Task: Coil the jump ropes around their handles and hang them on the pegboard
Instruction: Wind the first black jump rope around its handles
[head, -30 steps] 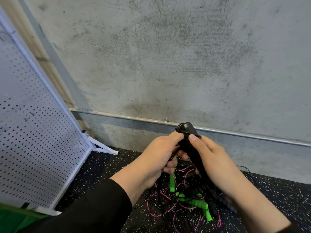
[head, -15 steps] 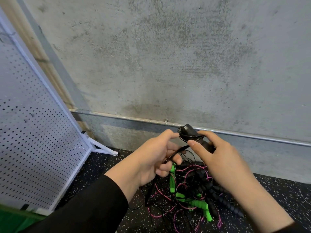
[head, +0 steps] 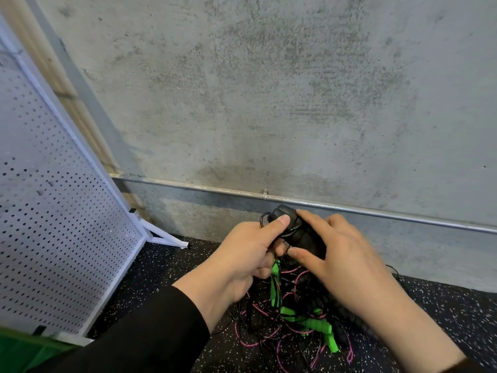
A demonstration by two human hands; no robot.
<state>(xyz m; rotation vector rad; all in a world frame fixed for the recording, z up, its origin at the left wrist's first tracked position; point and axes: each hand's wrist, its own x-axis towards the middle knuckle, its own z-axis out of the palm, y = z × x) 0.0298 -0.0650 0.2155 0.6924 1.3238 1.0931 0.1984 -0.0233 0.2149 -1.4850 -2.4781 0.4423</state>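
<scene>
The far wall (head: 269, 90) is bare concrete, rough, mottled and matt grey. Along its foot runs a smooth metal pipe (head: 376, 211) with a dull silvery sheen. At the left the pegboard (head: 53, 211) looks like white-painted perforated sheet metal in a smooth white frame. The floor (head: 443, 313) is matt black speckled rubber. The black handle (head: 301, 235) looks like matt plastic; the green handles (head: 314, 323) look like ribbed foam or plastic, the cords (head: 269, 343) thin and slightly glossy. The sleeve (head: 134, 340) is matt black cloth.

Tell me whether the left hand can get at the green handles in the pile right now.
Probably not yet: the left hand grips the black jump-rope handle, and the green foam handles lie under tangled black and pink cords.
</scene>
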